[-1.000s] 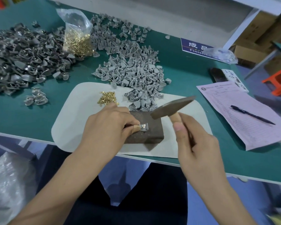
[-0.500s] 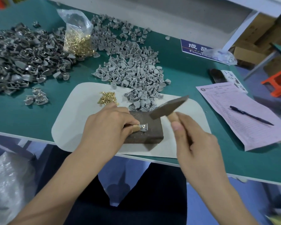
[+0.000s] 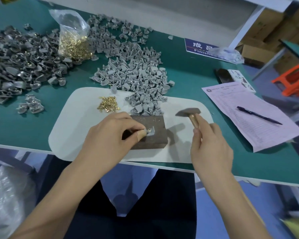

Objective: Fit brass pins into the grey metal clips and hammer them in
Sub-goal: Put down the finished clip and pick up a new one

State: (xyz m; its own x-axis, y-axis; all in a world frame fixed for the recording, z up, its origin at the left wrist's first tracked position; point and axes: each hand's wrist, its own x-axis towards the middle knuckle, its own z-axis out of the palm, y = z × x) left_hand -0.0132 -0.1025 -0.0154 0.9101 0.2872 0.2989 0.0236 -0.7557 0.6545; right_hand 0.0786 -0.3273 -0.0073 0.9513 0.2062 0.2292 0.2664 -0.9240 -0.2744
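Clip (image 3: pixel 150 131) with a brass pin standing in it sits on the dark block (image 3: pixel 149 133) on the white mat (image 3: pixel 72 128), and we pinch it there with our left hand (image 3: pixel 110 137). Our right hand (image 3: pixel 209 145) is wrapped round the handle of the hammer (image 3: pixel 188 112), whose head is raised to the right of the block. Loose brass pins (image 3: pixel 108 104) and a pile of grey clips (image 3: pixel 138 78) lie just behind on the green table (image 3: pixel 188 73).
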